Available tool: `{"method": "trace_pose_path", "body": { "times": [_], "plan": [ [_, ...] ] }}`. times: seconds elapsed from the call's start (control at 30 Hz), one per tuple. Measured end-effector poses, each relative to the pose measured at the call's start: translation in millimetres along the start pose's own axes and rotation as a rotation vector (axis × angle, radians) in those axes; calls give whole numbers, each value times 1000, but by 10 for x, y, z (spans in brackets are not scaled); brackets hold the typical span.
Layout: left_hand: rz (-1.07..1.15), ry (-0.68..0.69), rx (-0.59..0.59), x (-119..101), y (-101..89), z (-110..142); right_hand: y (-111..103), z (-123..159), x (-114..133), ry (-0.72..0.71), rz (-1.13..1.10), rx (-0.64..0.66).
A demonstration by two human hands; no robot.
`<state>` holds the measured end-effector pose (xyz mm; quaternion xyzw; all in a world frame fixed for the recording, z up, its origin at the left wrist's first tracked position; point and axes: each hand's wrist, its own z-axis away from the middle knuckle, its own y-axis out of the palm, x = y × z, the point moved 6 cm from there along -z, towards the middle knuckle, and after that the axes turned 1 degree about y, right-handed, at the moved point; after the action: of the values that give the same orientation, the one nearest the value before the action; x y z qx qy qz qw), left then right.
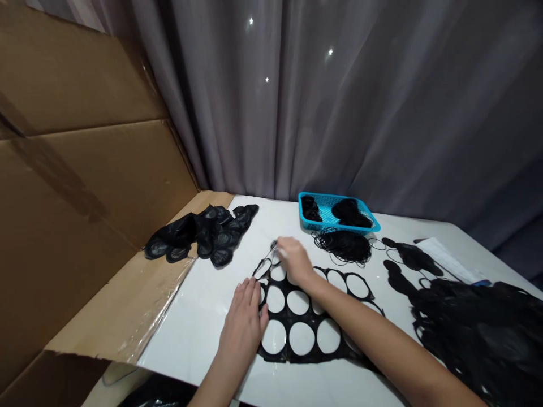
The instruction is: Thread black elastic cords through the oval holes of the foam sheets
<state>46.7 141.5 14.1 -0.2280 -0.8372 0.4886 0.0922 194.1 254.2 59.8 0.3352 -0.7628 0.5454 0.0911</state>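
Observation:
A black, rubbery-looking sheet (287,318) with rows of large round holes lies flat on the white table. My left hand (242,316) rests palm down along its left edge, fingers stretched out and pressing on the material. Near the sheet's upper left corner, my right hand (294,261) is closed in a pinch on thin black rings (274,246), which are lifted and stretched up from the sheet. The fingertips hide the exact point of the grip. My right forearm crosses over the sheet and covers part of its right side.
A blue basket (373,229) with black ring bundles stands at the back, a loose ring pile (345,246) in front of it. Black scraps (487,328) heap at right near a white sheet (445,257). Crumpled black pieces (212,232) lie left, beside a cardboard box (85,147).

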Motion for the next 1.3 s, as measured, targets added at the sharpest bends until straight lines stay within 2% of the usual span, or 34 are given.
{"method": "trace_pose_path", "body": {
  "times": [0.1, 0.17, 0.27, 0.4, 0.5, 0.63, 0.77, 0.8, 0.87, 0.97, 1.07, 1.17, 1.23, 1.3],
  "plan": [
    [28, -17, 11, 21, -23, -1, -417, -174, -427, 142, -21, -156],
    [89, -42, 25, 75, -29, -16, -625, -186, -684, 285, -174, -218],
    [171, -63, 46, 168, -68, -125, -700, -101, -851, 451, -456, -128],
    [252, -52, 89, 166, -246, -485, -628, 83, -623, 499, -691, 167],
    [422, -31, 168, 11, -387, -817, -618, 238, -300, 530, -949, 408],
    [1087, -89, 410, -264, -379, -1090, -767, 358, 28, 480, -1067, 560],
    [1514, -150, 655, -436, -286, -1106, -850, 467, 95, 479, -1123, 591],
    [1565, -190, 667, -431, -263, -1095, -849, 504, 79, 497, -1144, 592],
    [1606, -268, 617, -383, -227, -1077, -824, 590, 41, 538, -1215, 599],
    [1596, -341, 523, -327, -192, -1028, -761, 737, 28, 589, -1377, 637],
    [1567, -388, 489, -354, -155, -928, -686, 899, 86, 649, -1516, 683],
    [1519, -399, 507, -425, -131, -765, -640, 1048, 156, 706, -1658, 634],
    [1456, -401, 497, -418, -145, -631, -659, 1121, 118, 759, -1781, 481],
    [1290, -388, 419, -325, -203, -501, -725, 1170, -20, 817, -1875, 259]
  ]
}}
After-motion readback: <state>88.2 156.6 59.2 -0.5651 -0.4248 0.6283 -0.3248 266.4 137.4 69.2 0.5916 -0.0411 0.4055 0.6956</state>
